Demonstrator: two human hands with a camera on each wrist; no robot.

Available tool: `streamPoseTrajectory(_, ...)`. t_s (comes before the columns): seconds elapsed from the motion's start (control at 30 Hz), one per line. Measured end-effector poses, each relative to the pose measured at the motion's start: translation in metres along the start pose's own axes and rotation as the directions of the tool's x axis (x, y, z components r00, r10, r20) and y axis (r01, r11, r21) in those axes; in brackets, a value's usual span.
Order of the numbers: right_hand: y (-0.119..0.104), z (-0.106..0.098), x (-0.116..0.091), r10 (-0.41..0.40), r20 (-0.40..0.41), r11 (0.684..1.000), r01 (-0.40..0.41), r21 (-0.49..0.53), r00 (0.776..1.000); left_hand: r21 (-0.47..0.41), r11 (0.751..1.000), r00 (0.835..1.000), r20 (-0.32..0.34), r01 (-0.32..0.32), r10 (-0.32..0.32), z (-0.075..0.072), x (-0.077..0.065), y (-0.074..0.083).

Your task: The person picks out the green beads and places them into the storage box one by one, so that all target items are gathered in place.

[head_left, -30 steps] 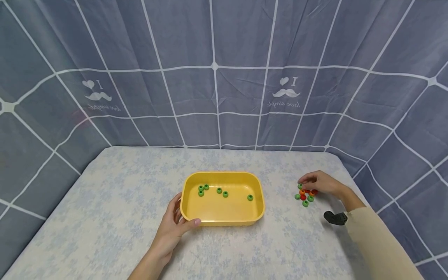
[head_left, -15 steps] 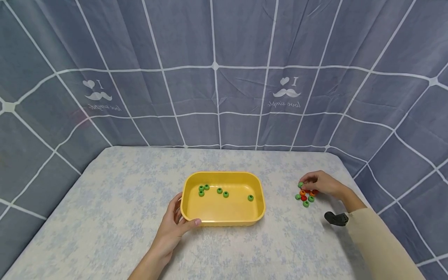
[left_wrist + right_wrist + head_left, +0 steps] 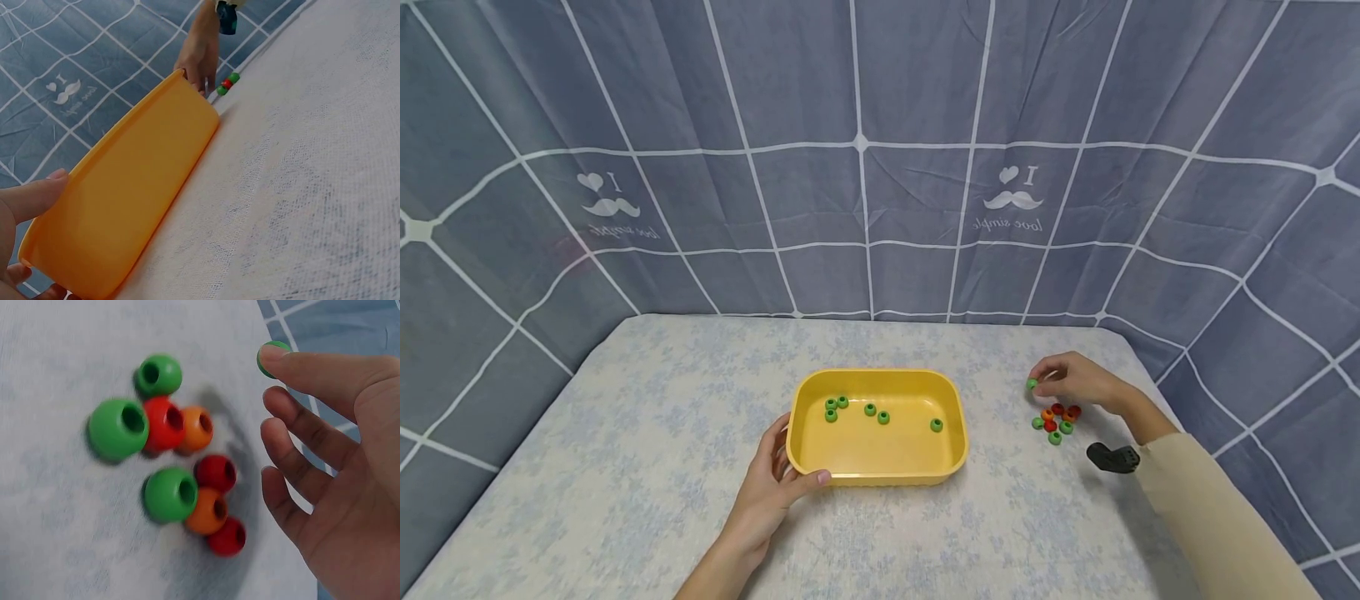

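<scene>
My left hand (image 3: 767, 479) grips the left front corner of a yellow tray (image 3: 880, 479), thumb on the rim and fingers round its side. Several green beads (image 3: 870, 409) lie inside the tray, mostly toward its back left. Off to the right, my right hand (image 3: 1078, 382) pinches one green bead (image 3: 265, 360) between thumb and a finger; the thumb covers part of it. Below that hand sits a loose cluster with green beads (image 3: 170, 494), red beads (image 3: 164, 425) and orange beads (image 3: 206, 511), each with a dark hole.
A pale flowered cloth (image 3: 700, 375) covers the table. Behind and at both sides hangs a blue-grey curtain (image 3: 917, 200) with white lines. A black device (image 3: 1112, 458) sits at the right wrist by the cream sleeve (image 3: 1210, 517).
My right hand has lifted a green bead from the cluster and moved slightly back and left with it. My left hand and the tray stay put.
</scene>
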State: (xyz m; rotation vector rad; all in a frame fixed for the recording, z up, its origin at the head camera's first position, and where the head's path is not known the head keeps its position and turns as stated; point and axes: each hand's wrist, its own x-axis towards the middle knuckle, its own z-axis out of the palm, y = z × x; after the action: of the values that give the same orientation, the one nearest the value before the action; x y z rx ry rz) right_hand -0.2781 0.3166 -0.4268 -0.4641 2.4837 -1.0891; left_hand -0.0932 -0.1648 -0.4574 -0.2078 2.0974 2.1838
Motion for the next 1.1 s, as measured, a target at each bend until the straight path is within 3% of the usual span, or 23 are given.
streamPoseTrajectory(0.53,-0.039,0.011,0.023,-0.068,0.085,0.997,0.071,-0.03,0.994,-0.008,1.0,1.0,-0.011,0.007,-0.008,0.001,0.0,0.002)
streamPoseTrajectory(1.1,-0.079,0.028,0.044,-0.173,0.173,0.983,0.18,-0.022,0.97,-0.005,1.0,1.0,-0.024,0.009,-0.01,0.001,0.001,0.001)
